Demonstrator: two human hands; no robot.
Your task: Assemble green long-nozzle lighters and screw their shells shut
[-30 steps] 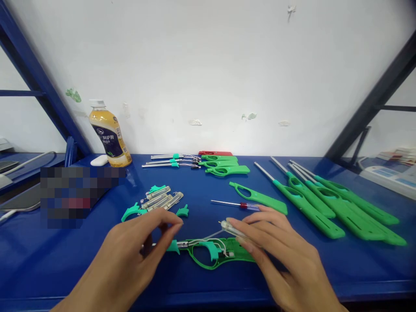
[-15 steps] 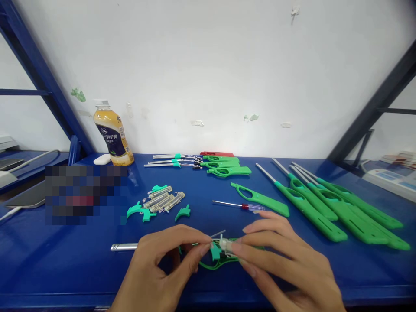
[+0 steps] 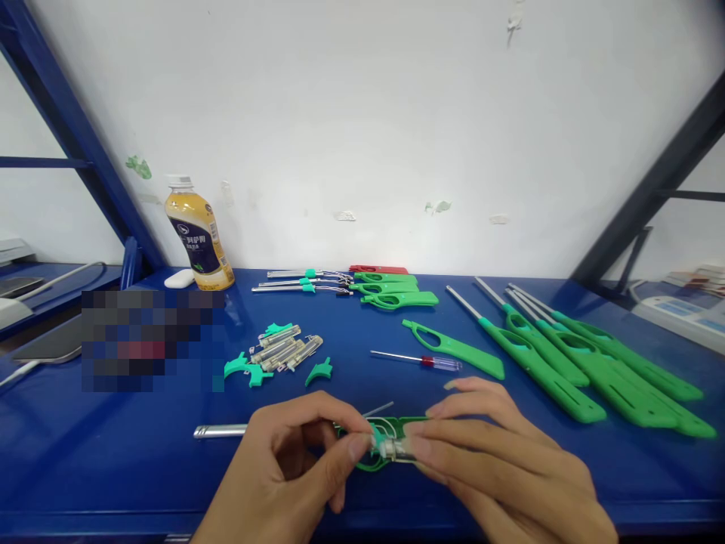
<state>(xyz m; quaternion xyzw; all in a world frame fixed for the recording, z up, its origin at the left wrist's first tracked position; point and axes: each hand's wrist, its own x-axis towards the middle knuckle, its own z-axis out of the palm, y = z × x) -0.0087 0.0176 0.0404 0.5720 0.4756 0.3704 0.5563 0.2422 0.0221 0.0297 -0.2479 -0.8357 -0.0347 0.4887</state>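
Observation:
My left hand (image 3: 294, 461) pinches a small teal trigger piece (image 3: 377, 438) between thumb and index finger. A clear cylinder with a metal end (image 3: 396, 451) is held in the fingers of my right hand (image 3: 498, 453), its end touching the teal piece. Beneath both hands lies an open green lighter shell (image 3: 371, 462), mostly covered by them. From under my left hand a silver metal tube (image 3: 220, 431) sticks out to the left. A thin clear tube (image 3: 378, 409) pokes up behind the fingertips.
Clear cylinders (image 3: 277, 351) and teal triggers (image 3: 320, 370) lie left of centre. A screwdriver (image 3: 442, 363) and a green half shell (image 3: 453, 347) are beyond my right hand. Long green lighters (image 3: 544, 370) lie right; a bottle (image 3: 198, 242) stands at the back left.
The clear cylinder has come down and lies more level, against the teal piece. My right hand has shifted slightly down with it, and the teal piece has tilted in my left fingers.

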